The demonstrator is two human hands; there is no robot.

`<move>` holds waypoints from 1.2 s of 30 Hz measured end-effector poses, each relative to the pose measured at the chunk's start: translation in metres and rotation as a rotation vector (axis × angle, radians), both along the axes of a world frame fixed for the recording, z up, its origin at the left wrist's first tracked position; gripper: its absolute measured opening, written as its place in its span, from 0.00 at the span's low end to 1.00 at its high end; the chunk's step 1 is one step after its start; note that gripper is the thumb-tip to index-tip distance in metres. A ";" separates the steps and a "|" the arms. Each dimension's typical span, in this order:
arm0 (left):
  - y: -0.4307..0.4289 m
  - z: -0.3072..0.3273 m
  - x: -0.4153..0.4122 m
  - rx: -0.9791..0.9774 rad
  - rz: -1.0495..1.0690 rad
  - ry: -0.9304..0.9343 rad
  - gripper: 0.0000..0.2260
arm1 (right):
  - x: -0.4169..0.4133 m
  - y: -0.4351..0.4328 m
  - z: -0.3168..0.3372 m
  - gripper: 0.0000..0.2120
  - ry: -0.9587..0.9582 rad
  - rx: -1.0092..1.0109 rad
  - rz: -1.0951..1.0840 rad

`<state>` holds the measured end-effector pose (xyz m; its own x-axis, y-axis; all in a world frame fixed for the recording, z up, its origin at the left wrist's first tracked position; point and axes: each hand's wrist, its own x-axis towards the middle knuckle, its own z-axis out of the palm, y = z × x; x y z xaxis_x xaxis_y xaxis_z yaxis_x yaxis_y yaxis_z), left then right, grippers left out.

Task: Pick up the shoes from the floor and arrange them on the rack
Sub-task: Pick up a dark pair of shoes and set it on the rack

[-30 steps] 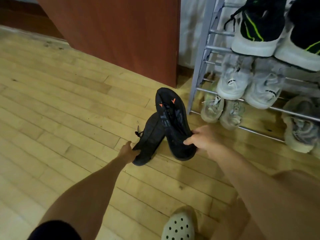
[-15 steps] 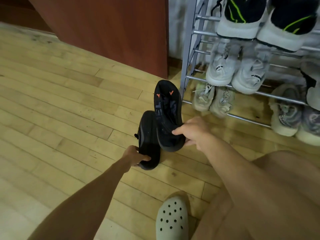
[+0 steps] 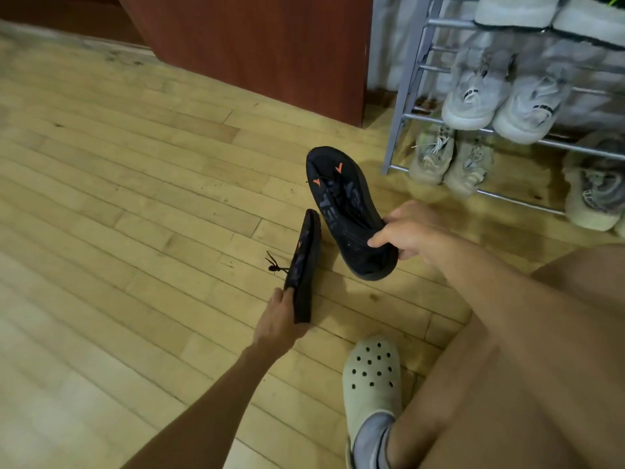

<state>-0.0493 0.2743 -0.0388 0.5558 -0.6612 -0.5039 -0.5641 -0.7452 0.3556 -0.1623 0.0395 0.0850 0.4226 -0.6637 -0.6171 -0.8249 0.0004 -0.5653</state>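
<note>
I hold two black shoes above the wooden floor. My right hand (image 3: pixel 411 233) grips the heel of the right black shoe (image 3: pixel 341 204), which shows orange marks and points its toe toward the rack. My left hand (image 3: pixel 279 319) pinches the heel of the left black shoe (image 3: pixel 304 265), turned on edge with a lace dangling to its left. The grey metal shoe rack (image 3: pixel 411 79) stands at the upper right, just beyond the right shoe's toe.
The rack holds white sneakers (image 3: pixel 500 99) on a middle shelf, beige sneakers (image 3: pixel 449 160) on the lowest one, and more pairs above and at the right. A red-brown cabinet (image 3: pixel 263 42) stands left of the rack. My foot in a pale clog (image 3: pixel 370 380) rests on the floor.
The two shoes have come apart: the left one has turned on edge and dropped toward me. The view has shifted, so the rack sits further right and higher.
</note>
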 end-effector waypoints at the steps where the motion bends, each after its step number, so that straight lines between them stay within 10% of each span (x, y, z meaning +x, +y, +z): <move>1: 0.004 -0.004 -0.004 -0.015 -0.068 0.073 0.26 | -0.001 0.000 0.000 0.16 -0.005 -0.001 0.005; 22: -0.038 -0.049 -0.019 0.059 0.772 0.533 0.24 | -0.007 -0.035 -0.036 0.22 -0.026 0.101 -0.076; 36: -0.016 0.064 0.008 -0.261 0.983 0.889 0.14 | -0.007 -0.003 0.023 0.15 -0.004 -0.166 0.123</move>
